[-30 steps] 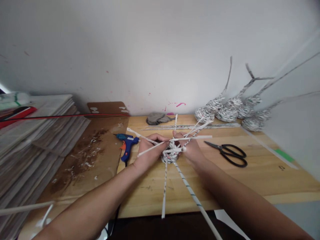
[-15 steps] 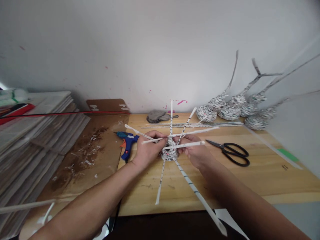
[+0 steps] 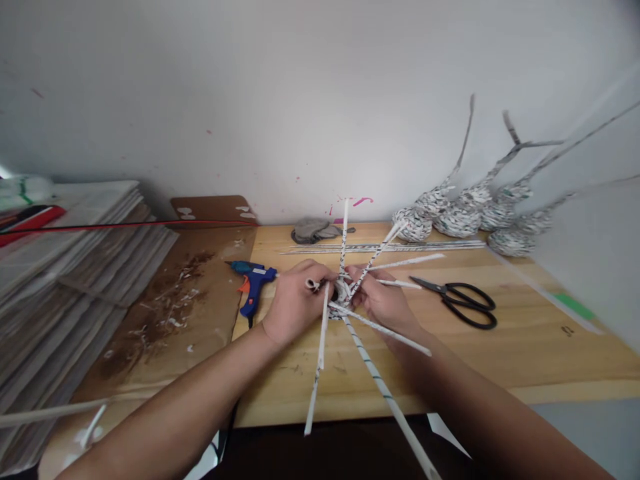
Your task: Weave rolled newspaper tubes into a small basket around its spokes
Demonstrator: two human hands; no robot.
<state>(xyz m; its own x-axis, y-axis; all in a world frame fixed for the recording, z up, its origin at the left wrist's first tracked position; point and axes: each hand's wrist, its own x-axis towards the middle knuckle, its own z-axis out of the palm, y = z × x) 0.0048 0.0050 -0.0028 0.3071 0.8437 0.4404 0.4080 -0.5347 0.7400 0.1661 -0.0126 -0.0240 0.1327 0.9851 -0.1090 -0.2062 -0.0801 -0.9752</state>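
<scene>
A small woven piece of rolled newspaper (image 3: 341,308) is between my hands above the wooden table, with several paper tubes sticking out around it. My left hand (image 3: 300,297) is closed on its left side, and a rolled tube end pokes out by the fingers. Pinched at the right side, my right hand (image 3: 383,297) has its thumb and fingers by the base of a printed tube (image 3: 376,255) that slants up and right. A long tube with dark bands (image 3: 380,383) runs down toward the table's front edge. My palms hide part of the weave.
A blue glue gun (image 3: 255,285) lies left of my hands, black scissors (image 3: 465,299) right. Finished woven pieces (image 3: 457,220) line the back right. Thin paper sticks (image 3: 440,247) and a grey cloth (image 3: 315,230) lie behind. Stacked newspapers (image 3: 75,287) stand far left.
The tubes around the woven piece have shifted: one on the right now points down and right, and one on the left points down. My left hand has turned, its fingers more curled.
</scene>
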